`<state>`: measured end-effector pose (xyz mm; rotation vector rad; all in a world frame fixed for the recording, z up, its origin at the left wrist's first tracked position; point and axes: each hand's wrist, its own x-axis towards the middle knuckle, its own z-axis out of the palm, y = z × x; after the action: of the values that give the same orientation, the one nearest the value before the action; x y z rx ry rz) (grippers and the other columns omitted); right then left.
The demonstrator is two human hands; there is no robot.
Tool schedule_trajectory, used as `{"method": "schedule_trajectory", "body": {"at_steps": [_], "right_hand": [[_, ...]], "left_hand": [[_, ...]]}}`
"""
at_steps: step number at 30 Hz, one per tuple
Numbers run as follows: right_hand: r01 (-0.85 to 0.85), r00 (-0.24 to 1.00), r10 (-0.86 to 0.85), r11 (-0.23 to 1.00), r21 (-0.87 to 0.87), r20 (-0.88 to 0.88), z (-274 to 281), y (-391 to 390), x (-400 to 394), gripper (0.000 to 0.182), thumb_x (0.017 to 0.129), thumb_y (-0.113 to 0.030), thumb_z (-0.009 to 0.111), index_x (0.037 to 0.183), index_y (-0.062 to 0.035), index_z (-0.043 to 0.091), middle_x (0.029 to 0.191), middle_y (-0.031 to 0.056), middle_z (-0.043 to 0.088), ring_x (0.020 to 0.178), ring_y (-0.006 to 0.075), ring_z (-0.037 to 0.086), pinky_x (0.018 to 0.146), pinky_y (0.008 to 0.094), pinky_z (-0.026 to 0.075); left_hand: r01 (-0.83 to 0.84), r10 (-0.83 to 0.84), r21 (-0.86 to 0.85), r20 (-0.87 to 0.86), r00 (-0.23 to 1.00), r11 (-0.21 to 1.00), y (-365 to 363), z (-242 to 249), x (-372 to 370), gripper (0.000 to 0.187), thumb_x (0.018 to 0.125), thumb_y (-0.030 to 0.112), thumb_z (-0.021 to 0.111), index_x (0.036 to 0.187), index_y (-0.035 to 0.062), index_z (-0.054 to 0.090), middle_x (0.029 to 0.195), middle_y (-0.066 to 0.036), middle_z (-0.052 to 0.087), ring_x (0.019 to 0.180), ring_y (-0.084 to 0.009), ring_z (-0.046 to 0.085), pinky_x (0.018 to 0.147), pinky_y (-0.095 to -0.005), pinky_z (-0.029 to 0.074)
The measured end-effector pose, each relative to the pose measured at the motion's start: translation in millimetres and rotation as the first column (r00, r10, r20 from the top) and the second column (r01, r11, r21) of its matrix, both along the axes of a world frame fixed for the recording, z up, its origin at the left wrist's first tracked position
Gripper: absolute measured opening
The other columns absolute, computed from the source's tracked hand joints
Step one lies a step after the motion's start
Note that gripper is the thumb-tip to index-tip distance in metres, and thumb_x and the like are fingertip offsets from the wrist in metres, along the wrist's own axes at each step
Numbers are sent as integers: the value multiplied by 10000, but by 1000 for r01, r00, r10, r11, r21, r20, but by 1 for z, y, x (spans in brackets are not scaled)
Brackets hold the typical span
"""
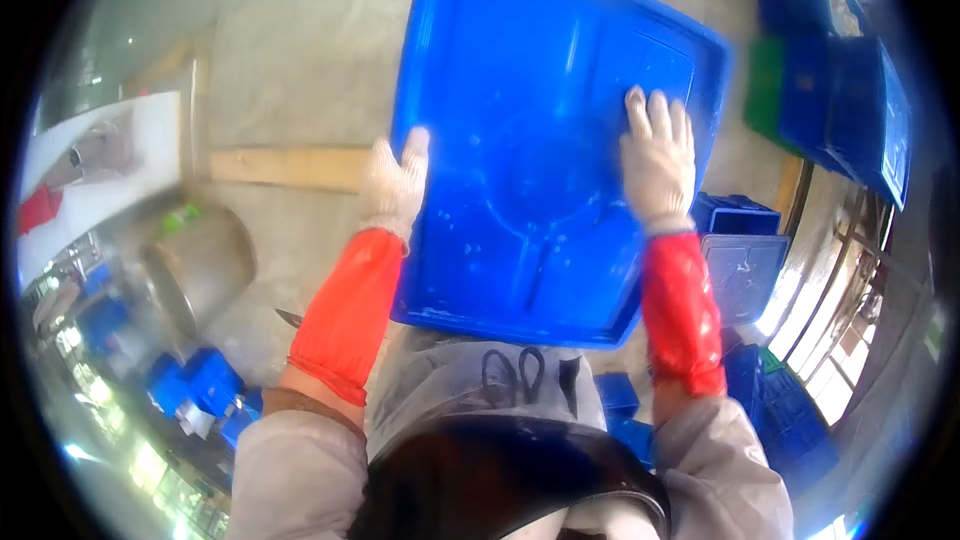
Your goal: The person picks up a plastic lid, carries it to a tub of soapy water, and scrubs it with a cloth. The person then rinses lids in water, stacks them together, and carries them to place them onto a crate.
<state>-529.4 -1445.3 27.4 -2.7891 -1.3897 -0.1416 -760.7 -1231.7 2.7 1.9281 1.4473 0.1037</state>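
Note:
A large blue plastic tray (520, 70) with a raised rim and moulded ridges fills the middle of the head view, tilted slightly, its near edge close to my body. My left hand (397, 178) in a pale knit glove grips the tray's left edge, thumb over the rim and the other fingers mostly hidden. Flat on the right part of its surface lies my right hand (660, 158), also gloved, fingers stretched out together. Red sleeve covers (345, 310) reach over both forearms.
Stacked blue bins (850, 105) and a green one (765, 90) stand at the right. A grey bin (745, 275) sits below them. At left are a metal drum (205, 265), a white panel (150, 170) and small blue containers (210, 375). A yellowish strip (290, 168) crosses the concrete floor (300, 30).

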Motion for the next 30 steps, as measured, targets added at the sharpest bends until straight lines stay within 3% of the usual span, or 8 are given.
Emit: {"method": "schedule_trajectory", "body": {"at_steps": [7,13,20,22,23,25,28,30], "right_hand": [[-76,997,76,996,53,5,7,22,23,401,845,-191,675,1237,-150,604,1248,114,541,1185,331,501,1040,502,404],[23,999,-25,998,-60,-47,7,-4,-21,571,810,-191,723,1342,-115,531,1386,167,488,1305,389,454,1091,502,370],[-42,999,43,996,85,-13,6,44,65,399,862,-241,658,1250,-159,606,1211,121,588,1218,386,520,991,502,445],[-82,996,88,983,165,-30,17,34,70,415,857,-253,669,1254,-142,616,1159,144,621,1172,406,548,988,478,461],[-22,990,59,962,271,-129,23,18,62,440,851,-237,675,1271,-121,614,1203,174,615,1173,420,546,1010,485,449],[48,999,-52,950,308,3,28,-25,36,557,849,-218,684,1375,-83,560,1379,232,553,1261,439,508,1088,479,404],[309,937,-250,918,247,-244,-3,-104,-30,678,869,-194,687,1474,-10,442,1487,272,458,1362,428,460,1153,457,355],[657,633,-440,741,141,-637,0,-121,-91,857,885,-202,681,1569,20,215,1537,282,393,1425,394,405,1171,402,338]], "left_hand": [[-36,32,-56,-75,997,998,0,8,2,654,937,626,561,1063,-14,610,1000,-252,675,954,-440,645,837,-494,500],[-4,2,-25,-85,996,1000,0,6,1,651,938,620,562,1069,-16,610,1005,-257,675,961,-440,644,846,-492,496],[-11,9,-62,-28,1000,998,3,11,2,617,935,576,599,1087,-22,611,990,-256,679,948,-427,655,840,-484,502],[27,-22,-34,131,991,999,4,8,0,633,898,532,663,1221,-9,599,1193,-273,643,1139,-436,601,996,-507,445],[41,-38,-20,143,989,999,3,5,0,633,898,532,663,1221,-9,599,1193,-273,643,1139,-436,601,996,-507,445],[241,-386,608,117,915,757,-4,2,-1,735,834,486,726,1379,29,540,1431,-273,506,1357,-460,433,1156,-587,256],[605,-651,529,-124,749,595,-22,23,26,860,780,431,757,1480,38,449,1534,-270,384,1439,-509,275,1166,-673,112],[560,-635,565,-80,768,607,-34,14,59,807,804,429,740,1473,67,471,1543,-272,370,1439,-524,260,1162,-677,112]]}}
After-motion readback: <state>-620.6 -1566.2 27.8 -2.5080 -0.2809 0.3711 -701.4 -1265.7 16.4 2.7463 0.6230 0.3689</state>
